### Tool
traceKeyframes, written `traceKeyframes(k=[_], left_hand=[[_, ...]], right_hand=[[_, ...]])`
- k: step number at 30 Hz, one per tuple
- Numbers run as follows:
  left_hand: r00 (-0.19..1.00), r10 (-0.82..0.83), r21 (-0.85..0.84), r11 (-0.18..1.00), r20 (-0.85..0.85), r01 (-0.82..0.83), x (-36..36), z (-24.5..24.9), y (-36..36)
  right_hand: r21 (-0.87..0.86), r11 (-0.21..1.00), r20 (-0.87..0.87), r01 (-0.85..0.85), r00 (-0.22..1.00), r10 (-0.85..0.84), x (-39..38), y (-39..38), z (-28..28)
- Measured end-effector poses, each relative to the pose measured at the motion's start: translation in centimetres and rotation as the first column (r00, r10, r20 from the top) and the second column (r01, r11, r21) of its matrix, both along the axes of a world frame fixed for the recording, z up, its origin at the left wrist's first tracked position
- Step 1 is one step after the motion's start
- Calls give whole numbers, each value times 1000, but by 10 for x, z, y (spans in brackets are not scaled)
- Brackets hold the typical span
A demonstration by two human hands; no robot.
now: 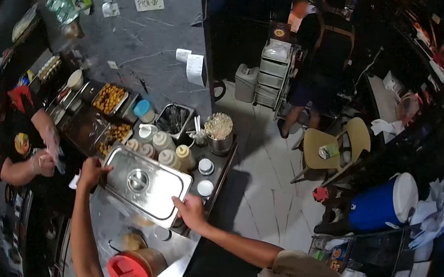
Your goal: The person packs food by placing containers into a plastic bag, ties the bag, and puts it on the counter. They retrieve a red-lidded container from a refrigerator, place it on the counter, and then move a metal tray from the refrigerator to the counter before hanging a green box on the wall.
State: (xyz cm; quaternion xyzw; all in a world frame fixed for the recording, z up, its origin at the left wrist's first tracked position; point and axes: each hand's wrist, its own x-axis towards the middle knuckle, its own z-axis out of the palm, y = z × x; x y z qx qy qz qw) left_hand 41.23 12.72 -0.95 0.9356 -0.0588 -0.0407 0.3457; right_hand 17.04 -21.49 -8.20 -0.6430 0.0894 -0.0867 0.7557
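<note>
A shiny rectangular steel pan lid [153,199] with a round recessed handle is held tilted over the steel counter [115,224]. My left hand [93,172] is closed on its left edge. At the opposite edge, my right hand [190,211] grips it with the thumb on top. Whether a pan sits under the lid is hidden. Just beyond it stand several squeeze bottles [163,142] and two small white-topped containers [205,188]. Nearer to me is a tub with a red lid [129,272].
A co-worker [20,134] with gloved hands stands at the left. Trays of browned food pieces [109,99] line the counter's far side. To the right are a beige chair [321,151], a blue drum [375,206] and a wire rack [360,241]. Another person [322,56] stands farther back.
</note>
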Motion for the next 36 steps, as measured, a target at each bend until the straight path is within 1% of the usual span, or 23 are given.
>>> traceKeyframes(k=[1, 4, 6, 9, 10, 11, 13, 14, 18, 20, 21, 22, 23, 24, 25, 26, 27, 28, 29, 30, 31, 32, 36], left_hand=[[992, 22, -29, 999, -121, -26, -44, 59, -53], [993, 28, -78, 996, -112, -37, -31, 11, -37], [998, 9, -52, 999, -56, -12, -22, -5, -27], [962, -97, -219, 975, -256, 40, -36, 36, -40], [918, -115, -177, 983, -379, 50, -14, 11, -10], [867, -81, -318, 944, -491, -92, -16, -3, -5], [725, -93, -515, 765, -683, -387, -16, -19, 0], [687, -135, -504, 780, -714, -371, -14, -35, 8], [636, -15, -334, 861, -772, -385, -24, -31, -4], [638, 60, -222, 910, -767, -351, -36, -6, -20], [640, 27, -217, 929, -768, -300, -20, -35, -1], [689, -55, -318, 912, -722, -260, -30, -24, -10], [786, 10, -299, 922, -618, -247, -27, -40, 1], [761, -72, -389, 888, -645, -245, -31, -33, 4], [804, 47, -359, 879, -592, -316, -33, -41, 18], [866, -5, -403, 886, -500, -228, -47, -26, 21], [961, -51, -417, 906, -272, -69, -72, -13, 18], [992, -36, -160, 987, -122, 16, -99, 15, 18], [989, 84, -48, 995, -119, -90, -130, 18, 25], [998, 55, 59, 997, -25, -53, -169, 46, 20], [981, 97, 174, 977, 167, -126, -200, 22, 38], [937, 69, 282, 944, 342, -173, -237, 30, 44], [862, 189, 430, 804, 470, -410, -373, 49, 71]], right_hand=[[-1, 1000, -37, 7, 999, -7, -4, -1, 12], [46, 998, -47, -49, 998, 51, -9, -1, -10], [166, 982, -74, -90, 992, 104, -12, -7, -12], [250, 944, -142, -215, 956, 255, -15, -20, -5], [259, 934, -154, -245, 944, 290, -15, -25, -2], [266, 924, -166, -274, 931, 325, -14, -29, 0], [215, 933, -161, -287, 933, 324, -13, -30, -6], [190, 938, -163, -289, 933, 320, -14, -30, -8], [89, 962, -186, -258, 945, 270, -23, -28, -3], [161, 959, -157, -234, 953, 259, -25, -26, -10], [192, 955, -148, -227, 955, 257, -28, -26, -14], [193, 952, -147, -236, 953, 266, -28, -27, -14], [216, 950, -194, -224, 944, 267, -30, -27, -10], [289, 938, -184, -190, 951, 250, -31, -27, -14], [363, 916, -185, -170, 951, 249, -33, -24, -20], [380, 910, -213, -164, 942, 258, -37, -25, -23], [396, 902, -255, -171, 923, 287, -46, -31, -26], [327, 910, -234, -255, 911, 340, -59, -38, -30], [260, 901, -201, -348, 893, 403, -67, -45, -36], [191, 901, -207, -388, 882, 424, -77, -49, -44], [123, 899, -212, -419, 874, 437, -92, -51, -50], [89, 887, -235, -454, 856, 461, -105, -45, -52], [-62, 831, -196, -553, 823, 533, -141, -9, -61]])
